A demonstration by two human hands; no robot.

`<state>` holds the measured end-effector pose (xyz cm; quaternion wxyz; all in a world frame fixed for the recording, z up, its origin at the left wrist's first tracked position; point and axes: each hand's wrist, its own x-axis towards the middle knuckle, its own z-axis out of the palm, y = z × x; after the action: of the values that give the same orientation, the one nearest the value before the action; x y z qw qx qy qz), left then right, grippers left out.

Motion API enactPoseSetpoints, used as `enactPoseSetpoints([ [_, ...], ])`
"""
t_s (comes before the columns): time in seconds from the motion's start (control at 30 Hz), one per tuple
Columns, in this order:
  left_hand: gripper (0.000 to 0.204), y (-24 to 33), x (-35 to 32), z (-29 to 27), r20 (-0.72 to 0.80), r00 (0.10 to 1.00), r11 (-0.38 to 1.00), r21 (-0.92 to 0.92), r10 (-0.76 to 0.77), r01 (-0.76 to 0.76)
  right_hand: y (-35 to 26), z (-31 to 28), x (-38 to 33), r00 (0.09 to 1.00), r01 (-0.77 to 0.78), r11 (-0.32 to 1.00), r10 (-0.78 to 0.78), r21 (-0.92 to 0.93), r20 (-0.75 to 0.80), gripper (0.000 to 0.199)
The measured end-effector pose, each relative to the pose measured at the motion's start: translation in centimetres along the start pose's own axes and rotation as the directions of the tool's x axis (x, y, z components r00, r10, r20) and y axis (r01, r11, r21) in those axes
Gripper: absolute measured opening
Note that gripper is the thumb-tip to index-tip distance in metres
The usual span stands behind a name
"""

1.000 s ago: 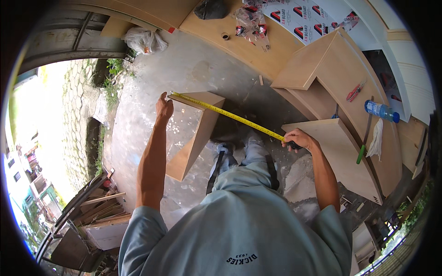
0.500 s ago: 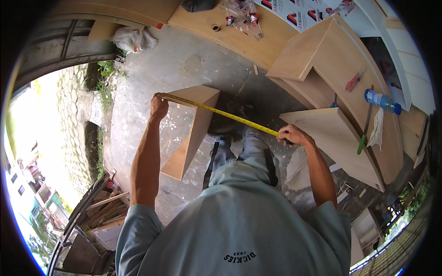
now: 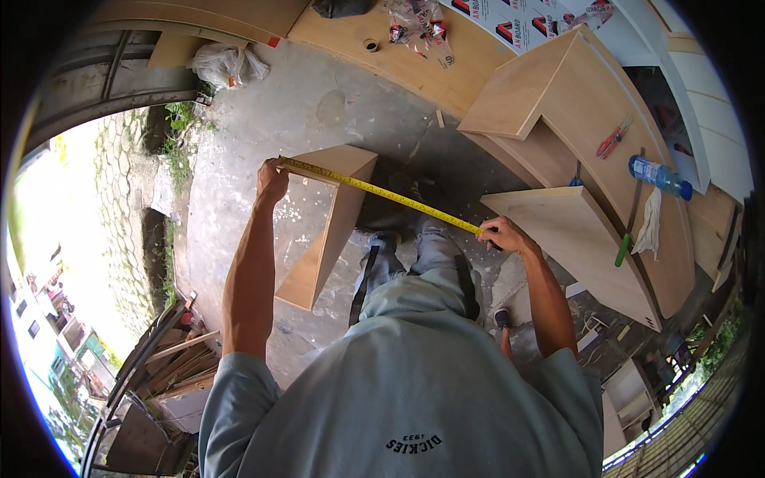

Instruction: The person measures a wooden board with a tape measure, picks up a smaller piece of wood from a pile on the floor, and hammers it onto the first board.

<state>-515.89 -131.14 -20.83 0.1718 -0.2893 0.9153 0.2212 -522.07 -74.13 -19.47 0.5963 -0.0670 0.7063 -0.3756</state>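
A yellow tape measure (image 3: 382,193) stretches between my two hands. My left hand (image 3: 272,180) pinches its free end at the far corner of a light wooden panel box (image 3: 328,223) that stands on the concrete floor. My right hand (image 3: 500,237) grips the tape's other end near the edge of a flat wooden board (image 3: 582,247). The tape crosses the top edge of the box at a slant. My legs and shoes show below the tape.
Wooden cabinet pieces (image 3: 558,103) stand at the right with red pliers (image 3: 612,141), a blue water bottle (image 3: 658,177), a green-handled tool (image 3: 622,249) and a white rag on them. A plastic bag (image 3: 225,64) lies far left. Scrap wood (image 3: 171,366) is piled lower left.
The view has shifted slightly; both hands hold the tape stretched as before, now a little lower in the picture. The box and boards have not moved.
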Motion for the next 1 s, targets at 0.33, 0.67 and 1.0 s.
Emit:
enactPoseSetpoints([
  [0.33,0.033,-0.4,0.3,0.2,0.004,1.0,0.999,-0.008,-0.031,0.031,0.0,-0.2,0.1,0.999,-0.024,1.0,0.024,0.006,0.045,0.022],
  [0.67,0.029,-0.1,0.2,-0.3,0.028,0.999,0.999,-0.029,-0.019,0.019,-2.6,-0.9,-0.6,0.988,-0.121,0.993,0.12,0.006,0.095,0.023],
  [1.0,0.033,0.3,-1.1,-1.2,-0.165,0.984,0.973,-0.228,-0.059,0.019,-4.2,-1.3,-1.0,0.997,-0.03,0.999,0.028,0.029,0.065,0.022],
])
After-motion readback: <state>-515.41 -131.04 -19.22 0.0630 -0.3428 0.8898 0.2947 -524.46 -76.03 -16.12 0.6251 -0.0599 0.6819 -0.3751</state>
